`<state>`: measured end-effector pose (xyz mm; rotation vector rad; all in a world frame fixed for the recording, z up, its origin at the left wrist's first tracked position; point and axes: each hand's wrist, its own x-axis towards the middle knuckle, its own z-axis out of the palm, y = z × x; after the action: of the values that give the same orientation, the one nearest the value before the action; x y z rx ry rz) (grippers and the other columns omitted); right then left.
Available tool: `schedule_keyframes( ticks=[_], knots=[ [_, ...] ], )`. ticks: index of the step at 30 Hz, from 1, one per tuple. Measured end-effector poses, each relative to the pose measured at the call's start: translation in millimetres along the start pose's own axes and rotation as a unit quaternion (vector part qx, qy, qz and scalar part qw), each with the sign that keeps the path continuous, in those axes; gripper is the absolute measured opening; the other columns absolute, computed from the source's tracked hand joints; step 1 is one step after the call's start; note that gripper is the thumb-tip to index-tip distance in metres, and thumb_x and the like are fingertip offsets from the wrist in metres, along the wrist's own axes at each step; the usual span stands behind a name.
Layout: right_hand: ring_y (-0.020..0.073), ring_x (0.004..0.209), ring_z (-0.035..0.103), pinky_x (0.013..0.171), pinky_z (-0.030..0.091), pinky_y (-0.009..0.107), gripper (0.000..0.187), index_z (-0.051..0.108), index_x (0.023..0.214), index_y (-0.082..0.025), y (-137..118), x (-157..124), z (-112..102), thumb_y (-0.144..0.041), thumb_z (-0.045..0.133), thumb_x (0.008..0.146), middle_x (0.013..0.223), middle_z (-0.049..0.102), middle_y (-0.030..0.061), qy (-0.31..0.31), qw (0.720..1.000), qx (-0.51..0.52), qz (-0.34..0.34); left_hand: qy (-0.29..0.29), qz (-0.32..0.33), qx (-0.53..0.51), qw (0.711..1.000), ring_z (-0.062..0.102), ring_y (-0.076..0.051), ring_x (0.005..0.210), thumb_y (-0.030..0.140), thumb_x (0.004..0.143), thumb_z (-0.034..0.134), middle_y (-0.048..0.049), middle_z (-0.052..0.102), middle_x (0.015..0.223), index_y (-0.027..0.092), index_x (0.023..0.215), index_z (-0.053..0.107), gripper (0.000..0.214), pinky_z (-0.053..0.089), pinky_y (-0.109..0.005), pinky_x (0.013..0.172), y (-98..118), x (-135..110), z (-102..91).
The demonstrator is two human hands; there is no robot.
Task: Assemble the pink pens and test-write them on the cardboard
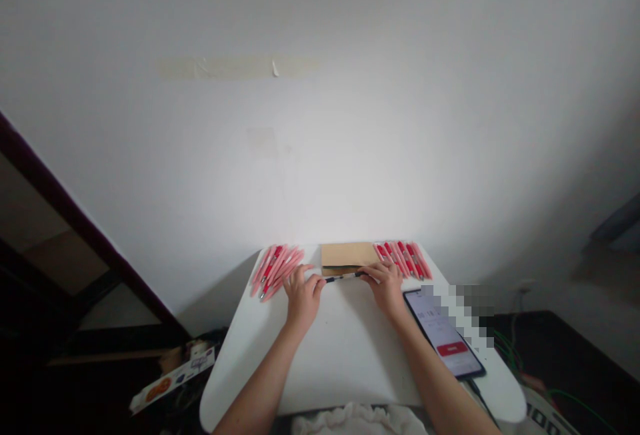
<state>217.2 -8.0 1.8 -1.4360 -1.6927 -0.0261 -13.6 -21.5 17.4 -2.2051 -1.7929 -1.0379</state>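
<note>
A thin black-and-white pen is held level over the white table, low in the head view. My left hand pinches its left end, fingers closed. The right end is gripped by my right hand, also closed. Whether the pen is in one piece cannot be made out. Beside my left hand lies a loose pile of pink and red pens. More pink and red pens lie side by side in a row behind my right hand. A flat brown cardboard box rests between the two groups, just behind the pen.
A phone with a lit screen lies on the right of the white table, a cable at its lower end. The table's far edge meets a pale wall. A printed white strip and clutter sit below on the left.
</note>
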Motion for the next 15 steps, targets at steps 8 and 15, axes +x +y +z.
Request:
schedule_keyframes(
  ticks=[8, 15],
  knots=[
    [0.0278, 0.102, 0.049, 0.09, 0.029, 0.042, 0.022, 0.077, 0.094, -0.034, 1.4, 0.9, -0.7, -0.037, 0.056, 0.092, 0.095, 0.074, 0.003, 0.026, 1.0, 0.003, 0.01, 0.007, -0.018, 0.011, 1.0, 0.049, -0.028, 0.117, 0.027, 0.089, 0.054, -0.0089, 0.06, 0.122, 0.024, 0.085, 0.07, 0.017, 0.029, -0.057, 0.105, 0.4, 1.5, -1.6],
    [0.0283, 0.104, 0.048, 0.092, 0.027, 0.042, 0.021, 0.077, 0.097, -0.032, 8.2, 0.9, 1.4, -0.031, 0.056, 0.092, 0.097, 0.074, 0.0028, 0.055, 0.998, -0.013, 0.036, 0.002, -0.071, 0.048, 0.996, 0.049, -0.031, 0.118, 0.025, 0.089, 0.053, -0.0104, 0.059, 0.122, 0.022, 0.084, 0.07, 0.018, 0.029, -0.061, 0.104, 2.0, 4.6, -6.4]
  ],
)
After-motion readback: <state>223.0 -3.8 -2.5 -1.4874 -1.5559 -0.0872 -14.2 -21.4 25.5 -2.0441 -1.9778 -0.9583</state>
